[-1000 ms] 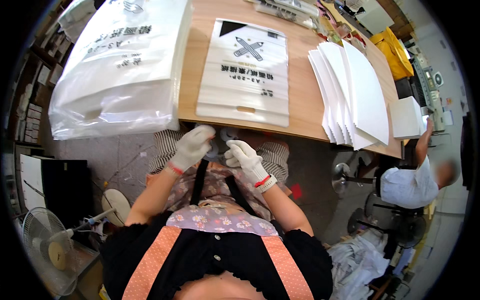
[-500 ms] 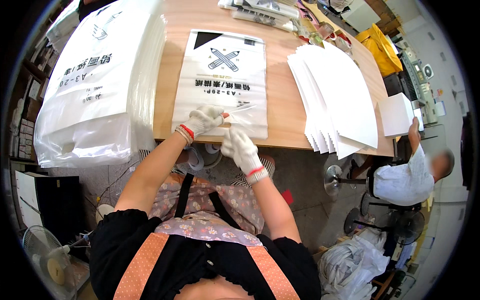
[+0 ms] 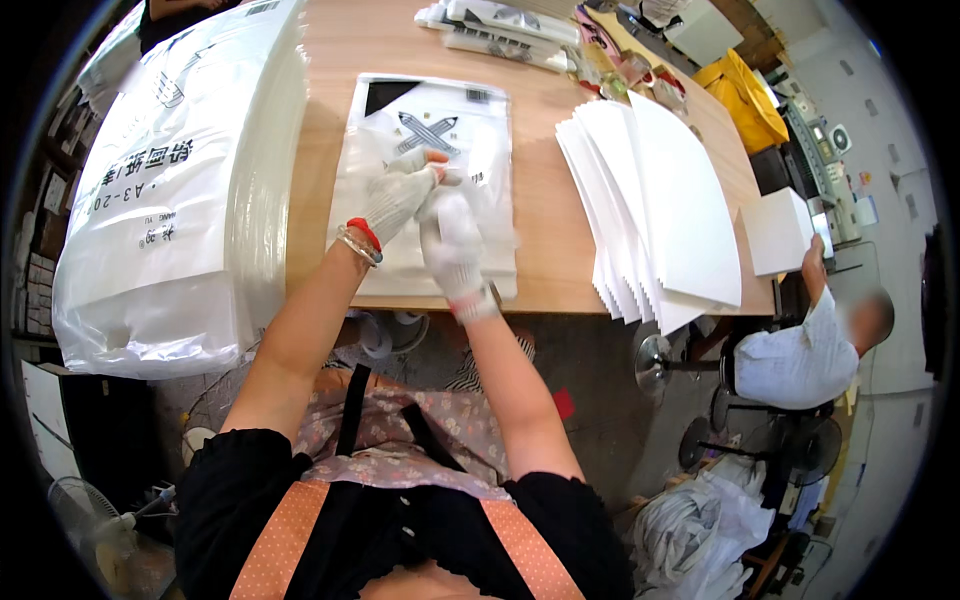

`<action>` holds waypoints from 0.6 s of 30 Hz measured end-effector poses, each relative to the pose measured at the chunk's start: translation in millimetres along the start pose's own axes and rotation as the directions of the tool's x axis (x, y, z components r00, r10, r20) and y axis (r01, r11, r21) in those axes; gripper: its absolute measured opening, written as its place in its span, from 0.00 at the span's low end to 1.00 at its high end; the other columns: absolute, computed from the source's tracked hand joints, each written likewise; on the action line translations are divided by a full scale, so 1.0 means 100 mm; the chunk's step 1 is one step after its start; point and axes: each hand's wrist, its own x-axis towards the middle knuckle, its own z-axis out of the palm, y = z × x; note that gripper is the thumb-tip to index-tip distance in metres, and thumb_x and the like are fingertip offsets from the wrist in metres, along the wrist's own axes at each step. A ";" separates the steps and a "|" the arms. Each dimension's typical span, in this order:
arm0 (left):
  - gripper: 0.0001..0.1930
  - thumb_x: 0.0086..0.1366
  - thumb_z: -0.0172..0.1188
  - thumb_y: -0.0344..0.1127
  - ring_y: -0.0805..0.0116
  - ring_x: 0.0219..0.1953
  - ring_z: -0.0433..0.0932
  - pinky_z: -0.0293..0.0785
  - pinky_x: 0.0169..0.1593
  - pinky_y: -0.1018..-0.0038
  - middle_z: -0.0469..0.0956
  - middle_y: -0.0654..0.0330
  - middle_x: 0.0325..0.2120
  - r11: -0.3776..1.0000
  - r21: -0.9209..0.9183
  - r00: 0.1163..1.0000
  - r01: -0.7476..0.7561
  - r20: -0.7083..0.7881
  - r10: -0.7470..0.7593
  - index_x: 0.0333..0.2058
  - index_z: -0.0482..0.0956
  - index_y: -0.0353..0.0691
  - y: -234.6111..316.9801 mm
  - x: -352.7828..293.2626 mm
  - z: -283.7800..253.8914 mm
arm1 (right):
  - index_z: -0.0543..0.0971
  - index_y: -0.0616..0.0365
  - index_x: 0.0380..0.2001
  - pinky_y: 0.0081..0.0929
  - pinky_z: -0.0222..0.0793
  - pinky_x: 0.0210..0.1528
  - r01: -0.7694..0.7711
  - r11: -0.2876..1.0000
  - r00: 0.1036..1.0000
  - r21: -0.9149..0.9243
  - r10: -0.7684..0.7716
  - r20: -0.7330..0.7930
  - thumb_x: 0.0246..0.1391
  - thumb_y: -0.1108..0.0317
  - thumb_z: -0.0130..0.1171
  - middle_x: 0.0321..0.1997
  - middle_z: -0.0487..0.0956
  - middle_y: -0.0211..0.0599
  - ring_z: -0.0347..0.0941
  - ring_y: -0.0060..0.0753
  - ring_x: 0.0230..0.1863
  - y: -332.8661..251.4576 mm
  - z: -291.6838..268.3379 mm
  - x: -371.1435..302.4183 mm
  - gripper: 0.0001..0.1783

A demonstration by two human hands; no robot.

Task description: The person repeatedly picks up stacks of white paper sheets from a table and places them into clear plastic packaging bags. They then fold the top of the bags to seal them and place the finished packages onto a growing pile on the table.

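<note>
A flat clear plastic bag [image 3: 350, 215] printed with crossed pencils and a black corner lies on the table in front of me, white inside. Over its middle is my left hand [image 3: 400, 195], in a white knit glove with bare fingertips. Its fingers are curled and pressed together; what they pinch, if anything, cannot be made out. My right hand [image 3: 452, 235], also in a white glove, is close beside it, nearly touching the left fingertips. Motion smears the right fingers, so their grip does not show. Together the hands cover the bag's lower print.
A tall stack of similar printed bags [image 3: 150, 240] stands at left. Fanned white sheets [image 3: 690, 210] lie at right on the wooden table [image 3: 545, 240]. Rolled packages [image 3: 510, 45] are at the back. Beyond the right edge, a seated person [image 3: 800, 355] holds a white paper block [image 3: 775, 235].
Both hands have moved from the bag's near edge farther up over its middle, drawing close together. The whole view has shifted slightly.
</note>
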 end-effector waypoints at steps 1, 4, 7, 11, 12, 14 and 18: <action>0.13 0.62 0.49 0.32 0.79 0.28 0.72 0.68 0.33 0.81 0.81 0.60 0.33 0.999 0.012 0.999 -0.037 0.010 0.036 0.45 0.71 0.37 0.18 -0.07 0.12 | 0.74 0.60 0.41 0.34 0.69 0.47 -0.374 0.916 0.899 -0.146 0.396 0.186 0.49 0.65 0.58 0.44 0.75 0.51 0.72 0.52 0.45 0.10 0.13 0.13 0.16; 0.18 0.58 0.50 0.28 0.75 0.33 0.75 0.70 0.36 0.79 0.81 0.59 0.31 0.986 0.154 0.997 -0.070 -0.013 0.073 0.48 0.70 0.34 0.92 -0.34 0.23 | 0.73 0.59 0.45 0.30 0.70 0.44 -0.157 0.811 0.967 -0.564 0.242 0.078 0.51 0.64 0.55 0.42 0.76 0.51 0.74 0.48 0.42 0.09 0.21 -0.13 0.18; 0.18 0.56 0.52 0.28 0.71 0.32 0.76 0.71 0.37 0.75 0.80 0.58 0.28 0.850 0.440 0.953 -0.290 0.049 0.300 0.47 0.70 0.33 0.68 -0.33 0.16 | 0.72 0.62 0.49 0.29 0.72 0.42 -0.054 0.917 0.866 -0.396 0.240 0.438 0.53 0.64 0.54 0.41 0.77 0.51 0.74 0.43 0.42 0.03 0.06 -0.34 0.21; 0.22 0.52 0.61 0.27 0.63 0.32 0.76 0.72 0.38 0.71 0.78 0.55 0.31 0.534 0.818 0.935 -0.213 0.012 0.354 0.47 0.71 0.34 0.63 -0.64 0.18 | 0.74 0.59 0.44 0.31 0.72 0.45 -0.067 0.989 0.992 0.131 0.052 0.113 0.52 0.66 0.56 0.38 0.78 0.42 0.75 0.41 0.40 0.16 -1.04 -0.78 0.16; 0.22 0.51 0.62 0.26 0.62 0.33 0.77 0.72 0.38 0.71 0.78 0.54 0.32 0.458 0.836 0.860 -0.303 0.034 0.508 0.47 0.71 0.34 0.64 -0.73 0.16 | 0.75 0.59 0.43 0.32 0.73 0.45 -0.093 0.992 0.994 0.089 0.097 -0.041 0.53 0.67 0.55 0.38 0.78 0.43 0.75 0.40 0.40 0.35 -1.36 -0.91 0.14; 0.22 0.50 0.62 0.23 0.60 0.36 0.77 0.72 0.40 0.70 0.77 0.54 0.34 0.252 0.868 0.631 -0.427 0.087 0.771 0.46 0.71 0.34 0.68 -0.86 0.10 | 0.68 0.57 0.52 0.35 0.72 0.48 -0.293 0.906 0.927 -0.306 0.192 -0.321 0.49 0.60 0.61 0.45 0.74 0.50 0.74 0.47 0.42 0.21 -2.14 -0.81 0.28; 0.21 0.50 0.59 0.19 0.63 0.37 0.77 0.74 0.42 0.72 0.77 0.56 0.33 0.368 0.751 0.602 -0.548 0.049 0.797 0.45 0.71 0.33 0.83 -1.12 0.26 | 0.55 0.56 0.61 0.39 0.69 0.46 -0.385 0.651 0.921 -0.655 0.228 -0.314 0.47 0.46 0.61 0.49 0.74 0.50 0.73 0.49 0.47 1.13 -3.00 -0.97 0.45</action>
